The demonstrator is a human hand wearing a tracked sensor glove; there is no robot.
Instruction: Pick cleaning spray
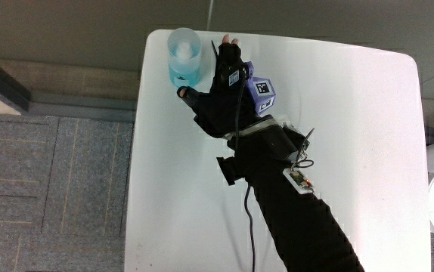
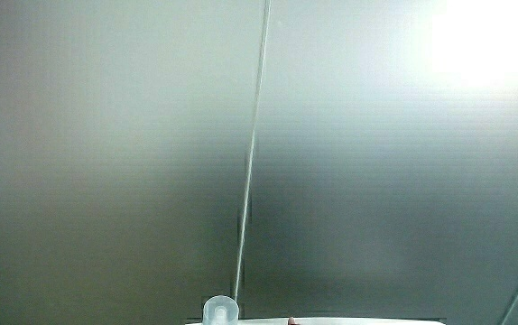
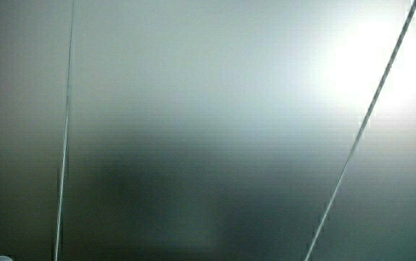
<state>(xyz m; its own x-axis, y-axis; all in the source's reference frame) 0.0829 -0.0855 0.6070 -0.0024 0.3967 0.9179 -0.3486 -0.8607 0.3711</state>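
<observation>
Cleaning spray point(image 1: 184, 57), a clear bottle of blue liquid, stands at the white tabletop's point(image 1: 353, 151) corner farthest from the person. Hands point(image 1: 221, 94) lie just beside it, fingers spread, gripping nothing. Both side views show mostly pale wall.

Even, bright light falls on the white table point(image 1: 353, 151) in the main view — its surface is nearly washed out, with faint shadows. Both side views show only a pale wall point(image 2: 151, 135) — each with a strong glare patch.
</observation>
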